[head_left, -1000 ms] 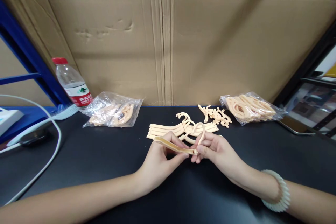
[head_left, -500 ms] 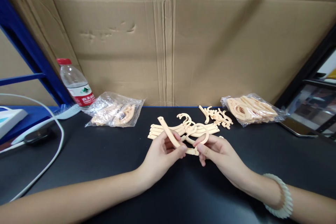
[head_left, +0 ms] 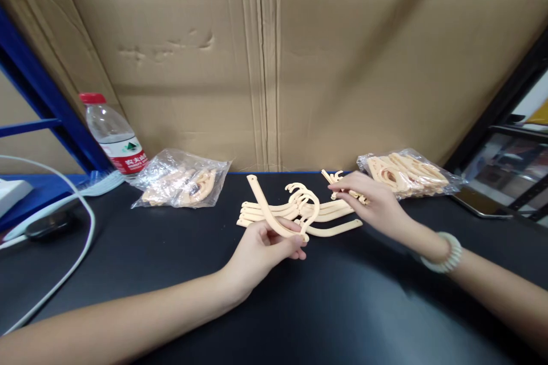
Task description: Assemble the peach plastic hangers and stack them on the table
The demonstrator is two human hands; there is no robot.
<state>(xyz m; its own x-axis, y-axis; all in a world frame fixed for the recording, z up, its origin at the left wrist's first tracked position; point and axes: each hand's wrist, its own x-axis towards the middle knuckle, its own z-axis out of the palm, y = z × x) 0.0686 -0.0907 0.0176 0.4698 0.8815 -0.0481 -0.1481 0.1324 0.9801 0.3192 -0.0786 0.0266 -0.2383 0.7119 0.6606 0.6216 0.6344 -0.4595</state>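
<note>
My left hand (head_left: 272, 245) is closed around a cream plastic folding clothes hanger (head_left: 262, 199). One curved arm of it slants up and left, and a round hook rises from the joint at its right end. Behind it lies a row of similar hangers (head_left: 263, 212), their hooks overlapping in the middle. A curved hanger arm (head_left: 338, 231) lies to the right of the held one. Over a pile of small cream pieces (head_left: 329, 177) is my right hand (head_left: 370, 197), its fingers stretched out and the thumb slightly apart. It partly covers that pile.
Clear plastic bags of cream parts lie at the back left (head_left: 184, 179) and back right (head_left: 411, 174). A red-capped bottle (head_left: 113, 134) leans at the left, near a white cable (head_left: 88, 239). A phone-like flat object (head_left: 482, 203) rests at the right. Cardboard (head_left: 192, 68) stands behind.
My right hand has let go of the hanger's hook and moved right and back to the small pieces. My left hand keeps hold of the hanger. The view has shifted slightly.
</note>
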